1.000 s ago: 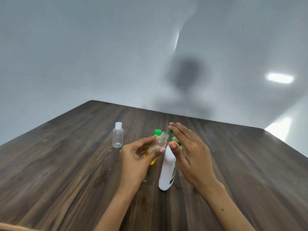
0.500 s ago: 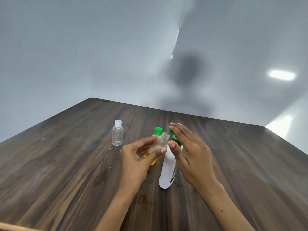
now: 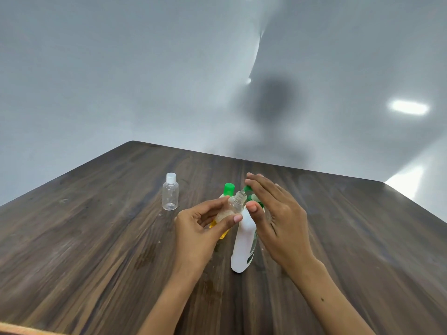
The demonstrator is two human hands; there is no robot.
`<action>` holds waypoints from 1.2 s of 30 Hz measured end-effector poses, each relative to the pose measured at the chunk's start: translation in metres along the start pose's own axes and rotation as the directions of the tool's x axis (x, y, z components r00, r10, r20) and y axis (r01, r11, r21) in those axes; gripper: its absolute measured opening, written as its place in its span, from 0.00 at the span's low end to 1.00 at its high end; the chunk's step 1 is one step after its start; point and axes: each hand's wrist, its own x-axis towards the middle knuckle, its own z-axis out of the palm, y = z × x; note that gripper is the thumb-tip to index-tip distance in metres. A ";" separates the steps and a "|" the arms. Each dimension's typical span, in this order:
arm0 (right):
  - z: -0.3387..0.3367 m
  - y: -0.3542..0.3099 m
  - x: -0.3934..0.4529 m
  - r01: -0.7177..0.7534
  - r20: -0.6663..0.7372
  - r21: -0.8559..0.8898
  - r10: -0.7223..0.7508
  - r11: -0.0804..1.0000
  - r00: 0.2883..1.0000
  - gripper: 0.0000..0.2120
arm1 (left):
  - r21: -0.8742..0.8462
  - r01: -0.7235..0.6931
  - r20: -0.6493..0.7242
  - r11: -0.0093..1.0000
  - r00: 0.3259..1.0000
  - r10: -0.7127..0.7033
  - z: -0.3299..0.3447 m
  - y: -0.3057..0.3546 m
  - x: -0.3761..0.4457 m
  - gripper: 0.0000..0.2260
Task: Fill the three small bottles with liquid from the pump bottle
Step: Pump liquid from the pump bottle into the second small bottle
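A white pump bottle [image 3: 243, 245] with a green pump head stands upright on the wooden table [image 3: 96, 238]. My right hand [image 3: 275, 218] lies over the pump head with straight fingers, thumb at the bottle's neck. My left hand [image 3: 200, 226] holds a small clear uncapped bottle [image 3: 233, 205], tilted with its mouth close to the green spout; some pale liquid is in it. Behind my left hand stands a small bottle with a green cap [image 3: 228, 189] and yellow liquid, mostly hidden. A clear small bottle with a white cap [image 3: 170, 194] stands apart to the left.
The dark wooden table ends at a far edge [image 3: 242, 159] against a grey wall. Small drops or specks lie on the wood near my left hand.
The hands and bottles have barely moved. My right hand's fingers have settled slightly lower over the pump head.
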 end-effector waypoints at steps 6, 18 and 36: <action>0.004 0.001 -0.003 -0.024 0.013 -0.034 0.024 0.999 1.000 0.33 | -0.002 -0.012 -0.003 1.000 1.000 0.012 -0.002 0.003 0.001 0.23; 0.003 0.001 -0.003 -0.009 0.014 -0.046 0.010 0.999 1.000 0.34 | -0.012 -0.014 0.003 1.000 1.000 0.014 -0.001 0.005 0.001 0.21; 0.000 0.001 0.001 0.029 0.003 -0.041 -0.029 0.999 1.000 0.34 | 0.025 -0.010 0.001 1.000 1.000 0.010 -0.003 0.005 -0.001 0.21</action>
